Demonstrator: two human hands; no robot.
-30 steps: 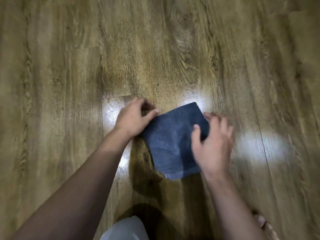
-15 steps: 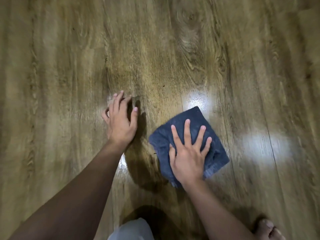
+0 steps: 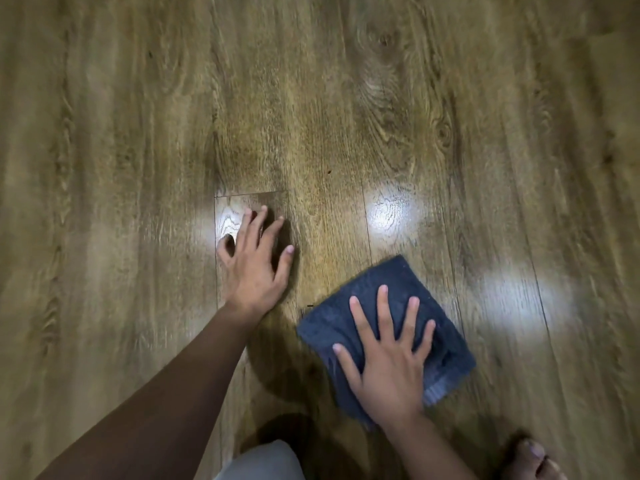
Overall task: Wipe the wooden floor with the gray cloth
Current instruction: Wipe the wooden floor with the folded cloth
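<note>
The wooden floor (image 3: 346, 116) fills the whole view, with bright light patches on its planks. The gray cloth (image 3: 391, 306), folded into a square, lies flat on the floor near the person's knee. The right hand (image 3: 388, 362) presses on it with straight, spread fingers; the left hand (image 3: 254, 268) rests open on the bare planks beside it, as a support. I judge the wiping is only beginning, and most of the floor is left. Compared with half a second ago, the cloth has turned slightly and shifted a little, while the left hand stayed almost in place.
</note>
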